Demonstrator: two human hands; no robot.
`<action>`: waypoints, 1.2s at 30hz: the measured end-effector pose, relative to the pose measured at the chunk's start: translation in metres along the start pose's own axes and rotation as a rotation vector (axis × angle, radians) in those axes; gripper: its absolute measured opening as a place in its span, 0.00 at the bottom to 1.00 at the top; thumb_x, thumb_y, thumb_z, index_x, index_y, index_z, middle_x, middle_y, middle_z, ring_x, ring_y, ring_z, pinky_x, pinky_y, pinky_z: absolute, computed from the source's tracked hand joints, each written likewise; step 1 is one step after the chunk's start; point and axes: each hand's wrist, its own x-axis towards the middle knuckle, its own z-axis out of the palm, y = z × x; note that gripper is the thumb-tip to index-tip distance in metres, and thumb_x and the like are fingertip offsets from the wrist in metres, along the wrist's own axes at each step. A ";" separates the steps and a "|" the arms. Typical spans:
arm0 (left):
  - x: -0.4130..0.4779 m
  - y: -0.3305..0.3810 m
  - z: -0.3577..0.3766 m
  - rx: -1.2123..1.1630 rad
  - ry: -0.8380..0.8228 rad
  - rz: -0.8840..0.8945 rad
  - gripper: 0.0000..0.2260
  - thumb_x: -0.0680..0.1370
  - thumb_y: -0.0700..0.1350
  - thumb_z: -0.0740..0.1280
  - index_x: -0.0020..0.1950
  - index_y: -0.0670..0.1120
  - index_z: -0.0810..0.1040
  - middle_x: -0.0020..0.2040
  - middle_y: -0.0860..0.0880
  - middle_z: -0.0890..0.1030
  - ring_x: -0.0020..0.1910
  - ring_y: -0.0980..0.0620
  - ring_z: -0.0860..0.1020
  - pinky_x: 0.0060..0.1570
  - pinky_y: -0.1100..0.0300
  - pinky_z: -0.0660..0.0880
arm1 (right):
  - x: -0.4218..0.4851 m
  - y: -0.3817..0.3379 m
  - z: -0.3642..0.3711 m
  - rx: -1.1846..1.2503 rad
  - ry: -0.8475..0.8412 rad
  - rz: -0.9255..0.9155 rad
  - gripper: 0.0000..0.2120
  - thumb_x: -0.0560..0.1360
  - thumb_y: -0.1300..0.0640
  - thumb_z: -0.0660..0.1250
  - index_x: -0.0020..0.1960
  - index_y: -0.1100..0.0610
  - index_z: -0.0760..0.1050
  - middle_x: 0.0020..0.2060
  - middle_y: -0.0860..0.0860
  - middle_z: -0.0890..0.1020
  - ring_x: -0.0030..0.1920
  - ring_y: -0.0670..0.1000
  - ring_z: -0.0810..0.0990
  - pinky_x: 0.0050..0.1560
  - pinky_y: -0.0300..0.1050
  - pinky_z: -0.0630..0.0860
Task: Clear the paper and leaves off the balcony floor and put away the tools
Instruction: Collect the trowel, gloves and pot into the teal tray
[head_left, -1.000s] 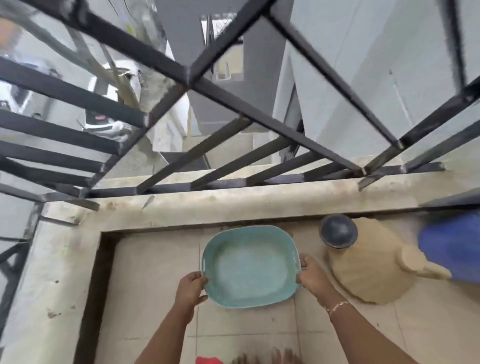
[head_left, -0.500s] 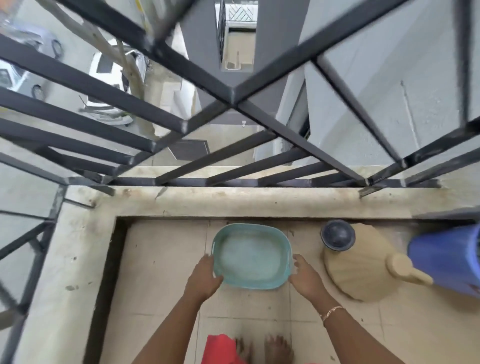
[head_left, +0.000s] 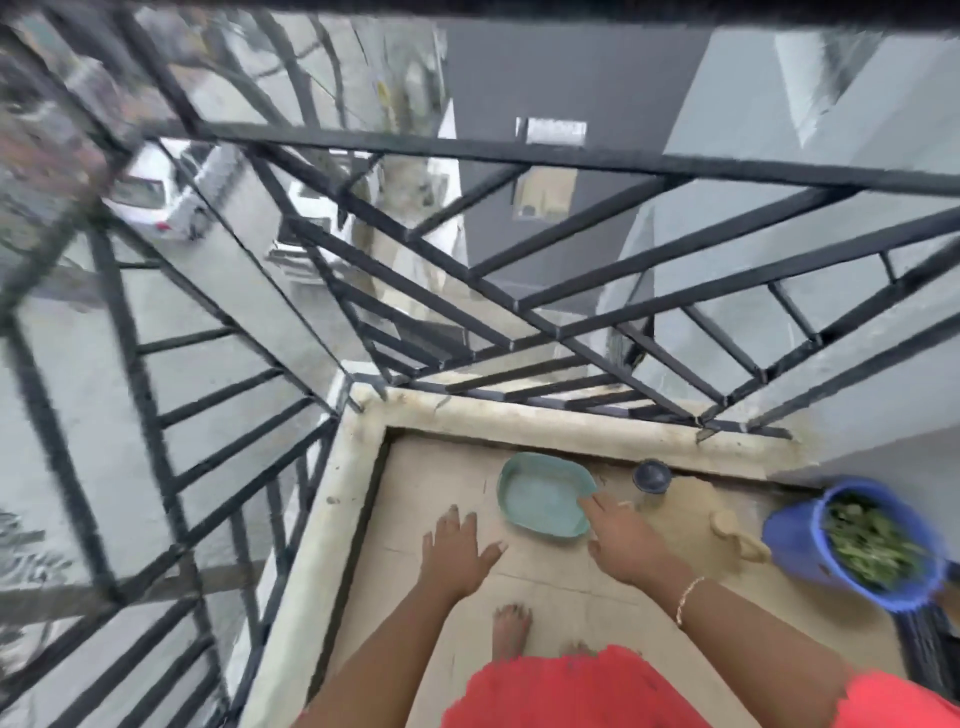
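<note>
Left hand is flat and spread, fingers straight, holding nothing, poised over the bare floor tiles. Right hand is loose-fingered too, with a thin bracelet at the wrist. Its fingertips line up with the near right rim of the teal basin, though the blur hides whether they touch it. The two hands are apart and neither grips a thing.

The basin sits upright on the floor, close to the pale ledge. Just right of it by the ledge is a small dark round thing, and beyond that lies a tan broom, badly smeared. Far right is a blue bucket, loaded with green leaves.

Below the hands are a bare foot and red cloth. Black railing fences the corner, with white cars on the street far below.
</note>
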 end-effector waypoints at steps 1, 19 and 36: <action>-0.014 -0.006 -0.001 -0.049 0.020 -0.026 0.31 0.79 0.61 0.53 0.76 0.45 0.53 0.77 0.41 0.48 0.76 0.45 0.50 0.72 0.48 0.51 | -0.008 -0.007 -0.007 -0.019 0.023 -0.029 0.24 0.76 0.60 0.58 0.71 0.57 0.59 0.65 0.55 0.68 0.60 0.58 0.71 0.55 0.49 0.71; -0.297 -0.048 0.227 -0.659 0.460 -0.597 0.30 0.80 0.60 0.53 0.75 0.43 0.56 0.76 0.41 0.55 0.75 0.46 0.54 0.72 0.52 0.55 | -0.181 -0.108 0.066 -0.480 0.010 -0.758 0.24 0.78 0.47 0.57 0.72 0.53 0.59 0.66 0.53 0.67 0.65 0.54 0.67 0.63 0.47 0.67; -0.619 -0.086 0.506 -1.225 0.658 -1.194 0.28 0.81 0.57 0.54 0.76 0.44 0.53 0.77 0.43 0.54 0.76 0.47 0.54 0.73 0.56 0.53 | -0.447 -0.305 0.317 -0.805 -0.241 -1.373 0.22 0.78 0.48 0.58 0.71 0.50 0.61 0.66 0.50 0.68 0.65 0.51 0.68 0.61 0.41 0.66</action>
